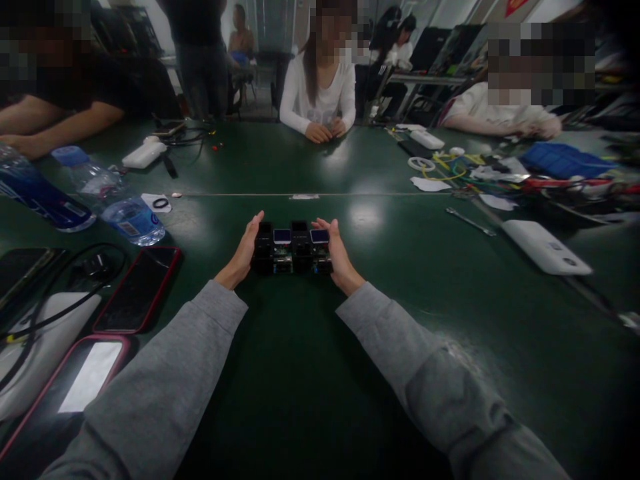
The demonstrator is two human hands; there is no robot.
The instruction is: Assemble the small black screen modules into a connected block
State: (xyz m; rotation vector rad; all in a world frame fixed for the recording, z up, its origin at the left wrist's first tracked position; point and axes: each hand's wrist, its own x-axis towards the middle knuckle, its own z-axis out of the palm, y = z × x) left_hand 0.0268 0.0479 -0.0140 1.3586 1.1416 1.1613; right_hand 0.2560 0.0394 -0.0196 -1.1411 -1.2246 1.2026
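A row of small electronic modules (292,248) is on the green table in front of me. It has black block-like parts side by side with circuit boards that carry little dark screens. Against its left end rests my left hand (245,250), fingers straight and pointing forward. My right hand (340,257) touches the right end, thumb up and fingers partly hidden behind the modules. Between them the two hands hold the row. Its underside is hidden, and I cannot tell whether the modules are joined.
Left of me are two water bottles (125,207), a red-edged phone (140,290), a pink-edged phone (60,407) and black cable. At right lie a wrench (470,221), a white power bank (545,247), tangled wires and a blue tray (567,160). People sit across the table (400,320).
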